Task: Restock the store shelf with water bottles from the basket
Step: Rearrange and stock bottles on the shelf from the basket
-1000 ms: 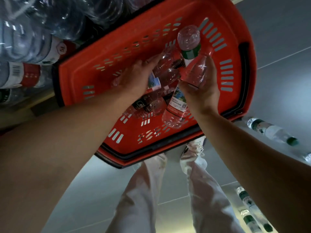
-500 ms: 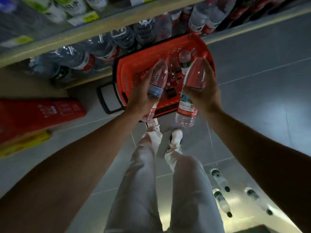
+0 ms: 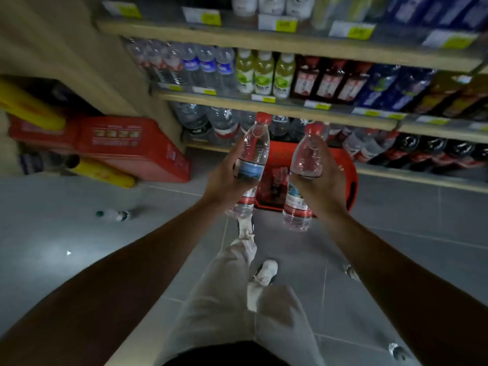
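1. Two water bottles are up in front of the store shelf (image 3: pixel 277 108), one in each hand, both held over the floor and in front of the red basket (image 3: pixel 352 180).
2. The left hand (image 3: pixel 227 178) has its grip wrapped tight round the middle of the left bottle (image 3: pixel 252 159); the fingers cover part of the label.
3. That label shows a blue-and-white band with a red strip lower down. The writing on it is too blurred to read, so no brand can be called.
4. The left bottle stands nearly upright, its long axis leaning slightly, red cap up towards the shelf, base down towards the floor.
5. The right hand (image 3: pixel 320 186) is closed round the right bottle (image 3: pixel 306 165) just below its shoulder, thumb across the front.
6. Same colours here: pale picture label, red band beneath, text unreadable.
7. Right bottle upright too, red cap on top, base hanging clear below the hand.
8. The shelf edges carry yellow-and-white price tags (image 3: pixel 264 98), print illegible.
9. A loose bottle (image 3: pixel 113 215) with a green cap lies on its side on the floor tiles, off to the left.
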Action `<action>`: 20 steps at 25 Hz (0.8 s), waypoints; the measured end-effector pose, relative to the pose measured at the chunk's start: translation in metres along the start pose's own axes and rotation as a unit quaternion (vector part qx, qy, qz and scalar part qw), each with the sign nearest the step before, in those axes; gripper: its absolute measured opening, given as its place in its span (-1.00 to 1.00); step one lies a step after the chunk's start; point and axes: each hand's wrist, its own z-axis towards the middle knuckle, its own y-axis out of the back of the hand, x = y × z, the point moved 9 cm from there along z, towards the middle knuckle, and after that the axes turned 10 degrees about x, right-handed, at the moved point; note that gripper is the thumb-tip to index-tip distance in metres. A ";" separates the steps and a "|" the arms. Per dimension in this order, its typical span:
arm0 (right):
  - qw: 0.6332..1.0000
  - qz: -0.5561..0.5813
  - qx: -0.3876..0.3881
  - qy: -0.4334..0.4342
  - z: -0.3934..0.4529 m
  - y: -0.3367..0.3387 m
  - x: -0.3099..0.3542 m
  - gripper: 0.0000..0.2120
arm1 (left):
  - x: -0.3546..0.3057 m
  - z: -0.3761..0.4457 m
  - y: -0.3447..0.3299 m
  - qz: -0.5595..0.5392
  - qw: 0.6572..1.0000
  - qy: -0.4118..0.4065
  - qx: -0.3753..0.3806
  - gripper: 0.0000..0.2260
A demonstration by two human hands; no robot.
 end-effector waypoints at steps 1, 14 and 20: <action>1.000 0.001 0.015 0.017 -0.002 -0.007 0.022 -0.19 | -0.002 -0.016 0.017 -0.008 1.000 0.004 -0.021 -0.15; 0.969 -0.005 0.102 0.225 0.029 -0.107 0.289 -0.18 | -0.060 -0.111 0.285 -0.026 0.969 -0.098 -0.224 -0.16; 0.962 0.001 0.055 0.267 0.071 -0.161 0.395 -0.18 | -0.084 -0.085 0.405 -0.022 0.954 -0.188 -0.231 -0.22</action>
